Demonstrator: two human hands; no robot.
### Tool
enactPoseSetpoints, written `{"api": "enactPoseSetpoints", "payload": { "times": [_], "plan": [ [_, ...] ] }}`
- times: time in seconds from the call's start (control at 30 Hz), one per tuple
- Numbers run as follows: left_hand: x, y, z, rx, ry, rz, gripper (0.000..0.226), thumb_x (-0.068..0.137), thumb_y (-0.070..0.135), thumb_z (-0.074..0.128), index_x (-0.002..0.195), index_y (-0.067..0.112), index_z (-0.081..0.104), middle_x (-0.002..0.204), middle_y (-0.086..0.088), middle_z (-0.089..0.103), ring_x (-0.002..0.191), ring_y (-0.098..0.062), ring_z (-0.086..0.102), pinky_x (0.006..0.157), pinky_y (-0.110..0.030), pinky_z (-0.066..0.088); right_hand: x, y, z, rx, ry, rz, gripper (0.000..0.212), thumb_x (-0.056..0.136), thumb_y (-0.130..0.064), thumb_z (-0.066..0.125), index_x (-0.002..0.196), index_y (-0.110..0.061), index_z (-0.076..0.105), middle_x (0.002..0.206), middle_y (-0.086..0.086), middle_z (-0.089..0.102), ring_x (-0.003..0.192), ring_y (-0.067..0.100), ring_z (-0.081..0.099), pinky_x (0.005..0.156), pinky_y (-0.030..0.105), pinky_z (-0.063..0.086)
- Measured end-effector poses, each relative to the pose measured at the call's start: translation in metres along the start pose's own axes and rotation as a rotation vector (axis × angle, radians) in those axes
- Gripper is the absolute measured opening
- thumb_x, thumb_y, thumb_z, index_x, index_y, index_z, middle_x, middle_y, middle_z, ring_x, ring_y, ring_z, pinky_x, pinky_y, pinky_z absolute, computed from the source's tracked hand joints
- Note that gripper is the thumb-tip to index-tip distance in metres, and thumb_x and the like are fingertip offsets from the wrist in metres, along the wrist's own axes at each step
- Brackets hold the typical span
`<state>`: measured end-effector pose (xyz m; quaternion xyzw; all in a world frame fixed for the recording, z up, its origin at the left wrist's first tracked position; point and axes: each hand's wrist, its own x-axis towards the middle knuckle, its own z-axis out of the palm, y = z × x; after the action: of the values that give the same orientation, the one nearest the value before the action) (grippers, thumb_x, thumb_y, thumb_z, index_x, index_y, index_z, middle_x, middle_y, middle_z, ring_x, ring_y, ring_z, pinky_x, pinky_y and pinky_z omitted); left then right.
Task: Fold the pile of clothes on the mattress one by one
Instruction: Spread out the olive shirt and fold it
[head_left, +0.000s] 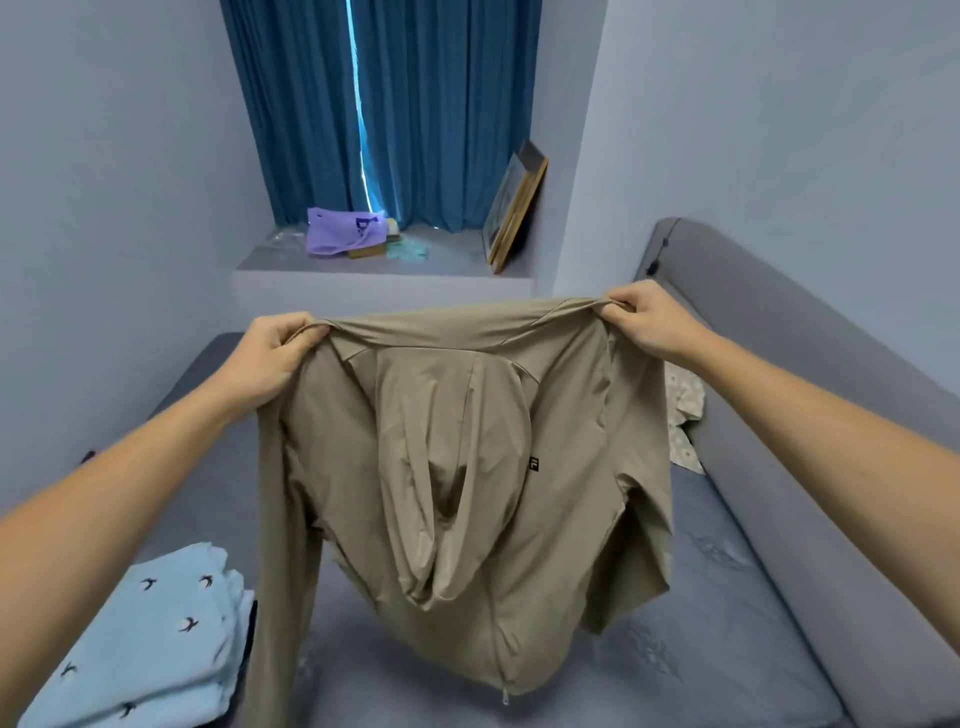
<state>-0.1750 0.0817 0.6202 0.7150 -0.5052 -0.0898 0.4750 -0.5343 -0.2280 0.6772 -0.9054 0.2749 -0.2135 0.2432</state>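
The left hand (275, 353) and right hand (641, 317) each pinch a shoulder of the tan hooded jacket (462, 467), fingers clenched on the fabric, holding it spread in mid-frame above the mattress (727, 597), probably so it hangs flat and can be laid down square. At lower left sits a light blue bird-print garment (145, 639), seemingly folded. A purple bag (337, 234) lies on the window ledge (441, 262); its contents are hidden.

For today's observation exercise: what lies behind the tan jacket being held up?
Around the tan jacket, gripped by the left hand and right hand, the grey mattress and a patterned cloth show. What lies directly behind it is covered.
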Motion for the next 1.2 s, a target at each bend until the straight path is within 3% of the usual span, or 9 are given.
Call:
{"api": "enactPoseSetpoints", "payload": {
  "times": [0.13,0.33,0.47,0.6,0.73,0.8,0.87,1.07,1.2],
  "plan": [
    [0.026,-0.045,0.044,0.027,-0.085,-0.07,0.041,0.105,0.024,0.061,0.074,-0.002,0.054,0.07,-0.002,0.045,0.07,-0.009,0.039,0.062,-0.031,0.029,0.021,0.059,0.038,0.034,-0.055,0.064,0.046,0.104,-0.009,0.058,0.06,-0.021,0.052,0.053,-0.012,0.044,0.052,0.002,0.036,0.058,0.025,0.03],
    [0.086,-0.143,0.138,0.095,-0.116,-0.246,0.034,0.101,0.023,0.067,0.072,0.006,0.065,0.07,-0.017,0.062,0.07,-0.011,0.048,0.064,-0.031,0.036,0.088,0.186,0.137,0.097,-0.181,0.156,0.05,0.102,-0.001,0.058,0.063,-0.032,0.054,0.053,-0.017,0.055,0.054,-0.009,0.046,0.058,0.014,0.033],
    [0.133,-0.247,0.214,0.17,-0.101,-0.292,0.035,0.099,0.023,0.071,0.065,0.021,0.063,0.064,0.002,0.062,0.065,-0.007,0.049,0.064,-0.032,0.039,0.142,0.295,0.234,0.086,-0.25,0.184,0.039,0.101,-0.006,0.059,0.067,-0.024,0.059,0.06,-0.01,0.054,0.059,-0.006,0.048,0.064,0.031,0.035],
    [0.181,-0.356,0.283,0.234,-0.073,-0.288,0.034,0.099,0.03,0.071,0.066,0.027,0.062,0.061,0.01,0.059,0.06,-0.001,0.048,0.059,-0.022,0.036,0.195,0.389,0.332,0.047,-0.24,0.199,0.038,0.101,-0.017,0.058,0.063,-0.013,0.052,0.061,-0.001,0.05,0.063,0.012,0.044,0.065,0.044,0.035],
    [0.224,-0.477,0.347,0.391,-0.071,-0.323,0.037,0.102,0.034,0.065,0.069,0.018,0.061,0.069,-0.007,0.065,0.072,-0.029,0.06,0.066,-0.039,0.043,0.239,0.467,0.426,0.011,-0.186,0.203,0.046,0.102,-0.023,0.058,0.059,-0.02,0.042,0.057,-0.002,0.047,0.06,0.011,0.045,0.06,0.04,0.029],
    [0.24,-0.526,0.379,0.499,-0.044,-0.402,0.023,0.103,0.032,0.063,0.085,0.018,0.068,0.088,-0.015,0.07,0.095,-0.041,0.064,0.078,-0.045,0.05,0.258,0.499,0.468,0.01,-0.18,0.226,0.042,0.103,-0.024,0.058,0.063,-0.019,0.05,0.062,0.002,0.053,0.066,0.02,0.049,0.063,0.04,0.034],
    [0.248,-0.563,0.417,0.585,-0.084,-0.447,0.022,0.101,0.028,0.062,0.117,0.015,0.07,0.112,-0.023,0.065,0.118,-0.045,0.055,0.1,-0.052,0.048,0.272,0.527,0.509,0.018,-0.195,0.237,0.04,0.104,-0.026,0.059,0.066,-0.019,0.051,0.066,0.003,0.053,0.073,0.025,0.051,0.065,0.039,0.033],
    [0.235,-0.587,0.555,0.358,-0.356,-0.322,0.042,0.103,0.03,0.063,0.141,0.014,0.059,0.13,-0.018,0.057,0.127,-0.035,0.054,0.112,-0.04,0.04,0.276,0.575,0.584,0.042,-0.284,0.275,0.026,0.099,-0.037,0.067,0.097,-0.011,0.065,0.093,0.005,0.066,0.091,0.024,0.06,0.08,0.037,0.045],
    [0.249,-0.569,0.626,0.222,-0.392,-0.243,0.049,0.105,0.038,0.057,0.15,0.02,0.049,0.137,-0.01,0.051,0.134,-0.029,0.047,0.116,-0.04,0.034,0.279,0.591,0.586,0.117,-0.297,0.338,0.022,0.094,-0.037,0.074,0.086,-0.017,0.069,0.083,-0.001,0.072,0.077,0.013,0.064,0.071,0.036,0.046]
  ]
}}
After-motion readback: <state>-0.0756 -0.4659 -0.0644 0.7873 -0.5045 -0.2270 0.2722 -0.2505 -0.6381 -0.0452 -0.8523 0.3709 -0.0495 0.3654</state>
